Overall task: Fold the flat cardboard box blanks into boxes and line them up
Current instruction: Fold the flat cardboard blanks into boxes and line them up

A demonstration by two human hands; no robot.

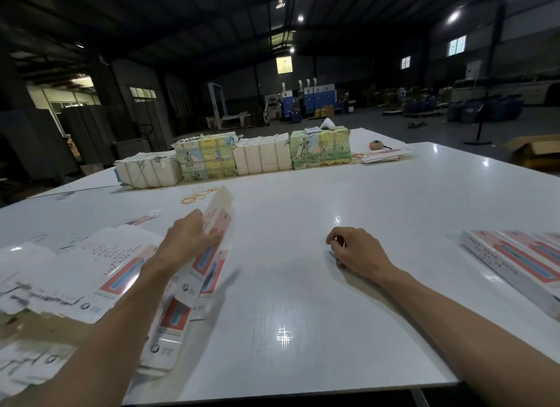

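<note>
The person's left hand [188,243] grips a flat white cardboard box blank with a red and blue printed panel [216,218]. The fingers are wrapped over its long edge about midway, tilting it up off the loose pile of matching white-and-red blanks [100,264] on the near-left of the glossy white table [303,300]. The right hand [354,249] rests on the table near the centre with its fingers curled under. Whether it pinches anything cannot be told.

The blank looks thin and light, stiff enough to stand in one hand yet likely to bend along its creases. Its coated face is probably slippery. Holding the long edges, clear of the end flaps, should let the sleeve be opened without crumpling them.

A row of folded white-and-red boxes [515,258] lies side by side at the near-right edge. Yellow rubber bands [197,194] lie beyond the lifted blank, and paper-wrapped bundles [260,155] stand along the far side.
</note>
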